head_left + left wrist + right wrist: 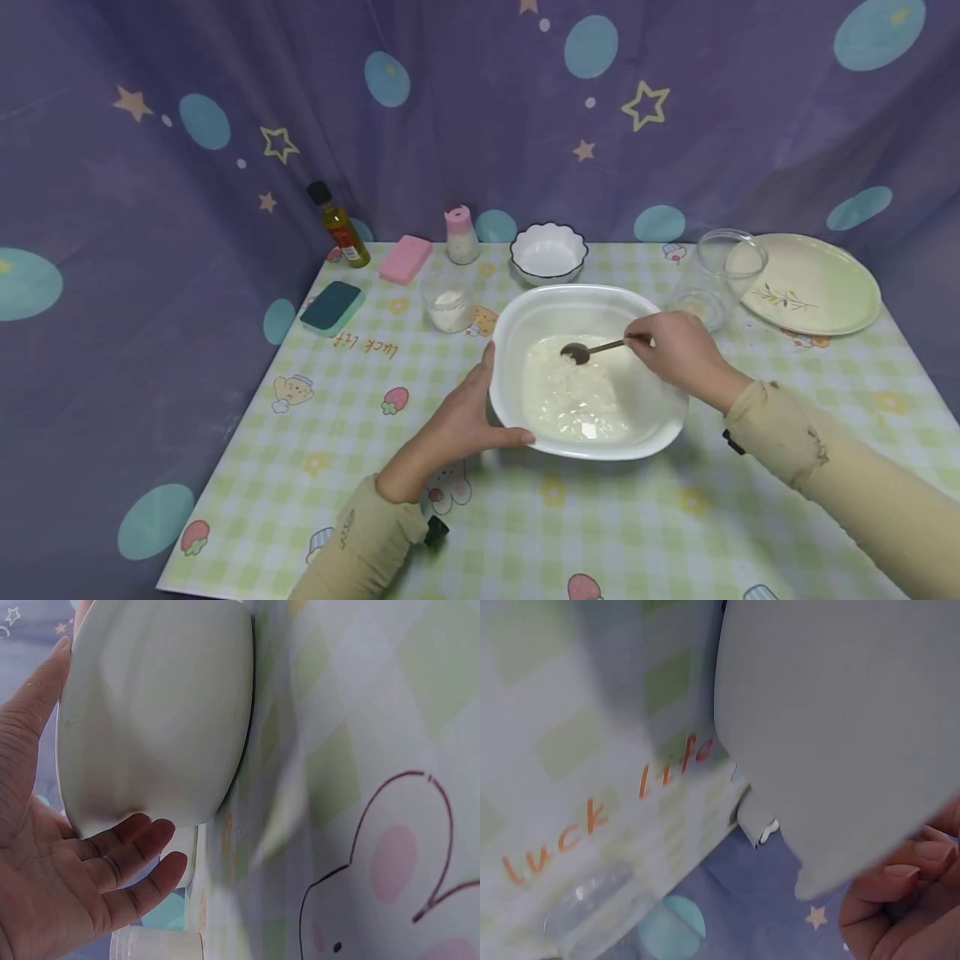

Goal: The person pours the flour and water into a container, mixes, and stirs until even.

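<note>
A white basin (517, 333) with rounded corners stands on the table, with a wet, creamy-white mixture (570, 400) in it. My left hand (463, 417) is spread against its near-left corner; in the left wrist view the thumb lies at the rim and loosely extended fingers (124, 851) meet the outer wall. With my right hand (678, 350) I pinch the handle of a small dark brown spoon (576, 353) over the basin's right side. Its bowl is at the mixture, with white stuff at its edge. In the right wrist view the basin wall hides the spoon.
Behind the basin stand a scalloped white bowl (549, 252), a clear cup of white powder (450, 310), a pink-topped shaker (460, 237) and an oil bottle (343, 229). A pink sponge (405, 259) and green sponge (333, 308) lie left. Right are a clear container (701, 287) and an oval plate (832, 287).
</note>
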The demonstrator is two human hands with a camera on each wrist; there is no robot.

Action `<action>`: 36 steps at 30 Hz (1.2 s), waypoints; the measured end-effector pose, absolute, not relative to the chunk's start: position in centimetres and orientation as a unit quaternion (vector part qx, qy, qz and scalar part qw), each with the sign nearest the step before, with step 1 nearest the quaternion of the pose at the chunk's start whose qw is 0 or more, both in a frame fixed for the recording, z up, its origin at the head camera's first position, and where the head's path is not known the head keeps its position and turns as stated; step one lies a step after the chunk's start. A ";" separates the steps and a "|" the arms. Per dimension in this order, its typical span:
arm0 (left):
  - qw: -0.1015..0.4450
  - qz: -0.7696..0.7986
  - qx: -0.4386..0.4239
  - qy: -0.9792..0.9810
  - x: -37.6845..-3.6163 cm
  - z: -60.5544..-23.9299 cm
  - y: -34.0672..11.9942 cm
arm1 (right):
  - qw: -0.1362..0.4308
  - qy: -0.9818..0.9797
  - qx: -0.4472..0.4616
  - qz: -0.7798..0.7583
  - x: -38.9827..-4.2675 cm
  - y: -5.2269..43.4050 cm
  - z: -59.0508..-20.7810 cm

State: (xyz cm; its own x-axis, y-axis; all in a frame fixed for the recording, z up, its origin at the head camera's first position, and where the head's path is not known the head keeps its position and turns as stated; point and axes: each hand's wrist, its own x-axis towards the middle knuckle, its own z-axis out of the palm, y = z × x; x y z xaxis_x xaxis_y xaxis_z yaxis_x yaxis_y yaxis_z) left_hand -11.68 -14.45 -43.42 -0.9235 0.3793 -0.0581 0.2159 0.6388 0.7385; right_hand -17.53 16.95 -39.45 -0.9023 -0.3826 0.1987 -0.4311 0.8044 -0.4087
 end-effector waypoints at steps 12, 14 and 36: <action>0.101 0.395 0.173 0.897 -11.7 -43.5 -14.5 | -0.002 -0.959 0.218 0.179 -17.0 19.3 -37.8; 0.101 0.393 0.173 0.897 -11.8 -43.5 -14.5 | -0.016 -0.959 0.220 0.178 -16.8 19.5 -37.6; 0.096 0.395 0.180 0.896 -11.8 -43.7 -14.6 | -0.048 -0.934 0.281 0.215 -15.7 19.0 -37.5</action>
State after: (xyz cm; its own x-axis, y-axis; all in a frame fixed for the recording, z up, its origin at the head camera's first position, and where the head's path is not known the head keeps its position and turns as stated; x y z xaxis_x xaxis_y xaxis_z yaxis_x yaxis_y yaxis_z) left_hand -11.81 -14.57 -43.65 -0.9167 0.3983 -0.0299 0.2464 0.6228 0.7426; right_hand -15.70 19.02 -37.50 -0.8375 -0.5455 0.0323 -0.5045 0.7491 -0.4293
